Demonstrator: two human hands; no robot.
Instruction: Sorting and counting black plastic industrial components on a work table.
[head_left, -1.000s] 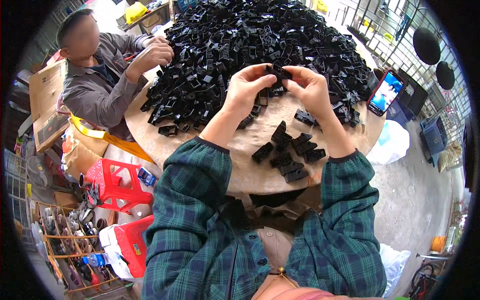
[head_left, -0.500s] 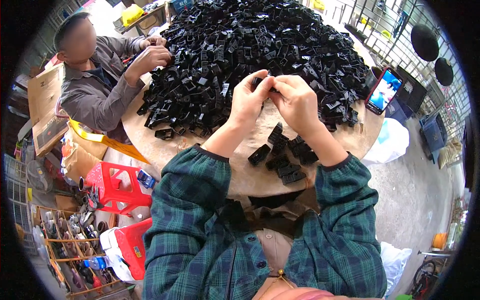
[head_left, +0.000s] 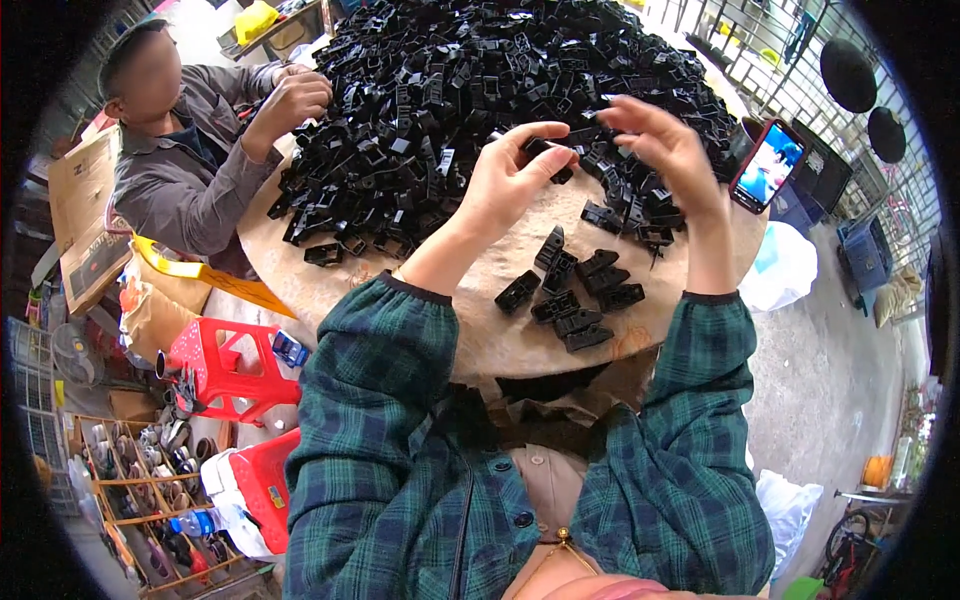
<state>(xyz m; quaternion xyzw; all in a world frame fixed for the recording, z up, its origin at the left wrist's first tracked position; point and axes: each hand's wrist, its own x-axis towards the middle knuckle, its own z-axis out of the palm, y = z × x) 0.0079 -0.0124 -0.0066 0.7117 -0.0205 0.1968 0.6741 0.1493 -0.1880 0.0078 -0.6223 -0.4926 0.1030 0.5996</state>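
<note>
My left hand (head_left: pixel 507 182) is closed on a small black plastic part (head_left: pixel 538 147), pinched between thumb and fingers over the near edge of a big heap. The hand hides much of that part. To its right, my right hand (head_left: pixel 672 160) is apart from it, fingers spread and slightly blurred, with nothing visible in them. The heap of black plastic parts (head_left: pixel 420 110) covers most of the round table (head_left: pixel 450 330). Closer to me, between my forearms, lies a small group of similar black parts (head_left: pixel 560 308).
Across to the left, a co-worker in a grey jacket (head_left: pixel 185 205) has both hands at the heap's edge. A lit phone (head_left: pixel 768 168) stands at the table's right edge. Red plastic stools (head_left: pixel 225 365) and a shoe rack (head_left: pixel 140 490) are at the lower left.
My hands have come apart: the right hand has let go, opened and moved to the right. My left hand keeps the black part.
</note>
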